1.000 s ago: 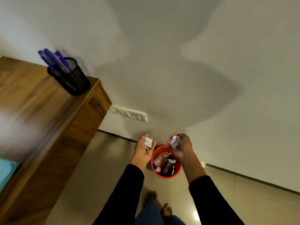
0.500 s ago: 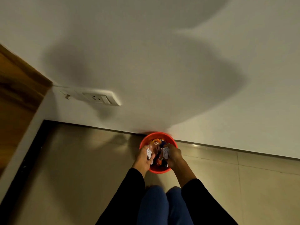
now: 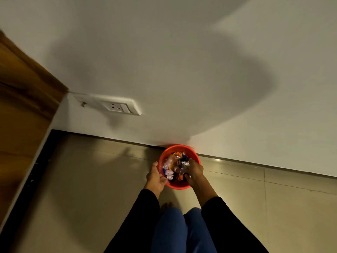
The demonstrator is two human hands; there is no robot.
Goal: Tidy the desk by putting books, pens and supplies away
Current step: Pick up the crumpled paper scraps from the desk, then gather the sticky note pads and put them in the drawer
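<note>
**Crumpled paper met the red bin**

The person bent over a small red bin (image 3: pixel 179 186) that stood on the tiled floor (image 3: pixel 91 189), its far rim touching the base of the white wall (image 3: pixel 182 70). Both hands were down at the bin's mouth. The left hand (image 3: pixel 155 177) lay against the near-left rim, fingers curled at the edge; a pale crumpled paper ball (image 3: pixel 169 174) sat just beside those fingers, inside the bin, and whether the hand gripped it or had let it go could not be told. The right hand (image 3: pixel 194 171) reached into the bin from the right, fingers bent down among the rubbish; something silvery and crinkled (image 3: pixel 184 166) lay at its fingertips, and again a grasp could not be confirmed.

The bin already held a heap of wrappers (image 3: pixel 175 159), orange and clear among them. A wall socket (image 3: pixel 116 106) sat to the far left, and the wooden desk (image 3: pixel 21 106) filled the left edge.

The paper balls looked very light, soft and springy, likely to bounce or roll off the heap. They would probably be best pinched round the middle and pressed down into a gap. The bin itself seemed light plastic, so a hand on its rim would steady it.
</note>
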